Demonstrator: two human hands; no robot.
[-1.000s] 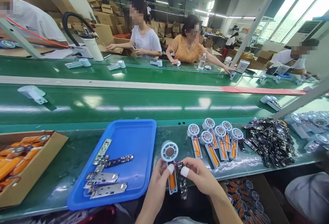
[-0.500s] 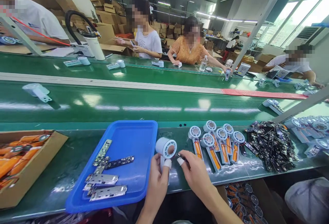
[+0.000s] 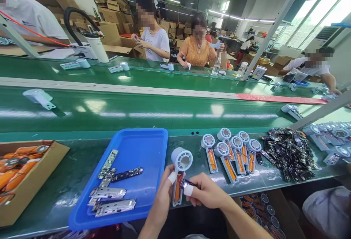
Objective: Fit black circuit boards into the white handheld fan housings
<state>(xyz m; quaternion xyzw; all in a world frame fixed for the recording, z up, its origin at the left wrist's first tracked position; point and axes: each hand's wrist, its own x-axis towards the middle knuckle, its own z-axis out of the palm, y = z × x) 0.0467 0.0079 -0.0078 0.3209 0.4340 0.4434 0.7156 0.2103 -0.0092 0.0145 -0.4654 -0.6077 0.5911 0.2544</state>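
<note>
My left hand [image 3: 161, 202] holds a small white fan housing [image 3: 181, 160] with a round head and an orange battery in its handle, tilted toward me. My right hand [image 3: 204, 193], with a white finger cot on the thumb, pinches a small dark circuit board [image 3: 189, 184] against the side of the handle. Both hands hover over the near edge of the green bench [image 3: 68, 173], just right of a blue tray [image 3: 142, 147] that holds several flat circuit boards and metal strips.
Several finished fan housings [image 3: 233, 149] lie in a row to the right, beside a pile of dark circuit boards [image 3: 287, 151]. A cardboard box of orange batteries [image 3: 16, 169] sits at the left. A green conveyor belt [image 3: 164, 109] runs behind, with other people working across it.
I have turned the fan housing so its orange battery side faces me again, and my right hand has brought the small board in against the handle. My hands dropped slightly toward me.
</note>
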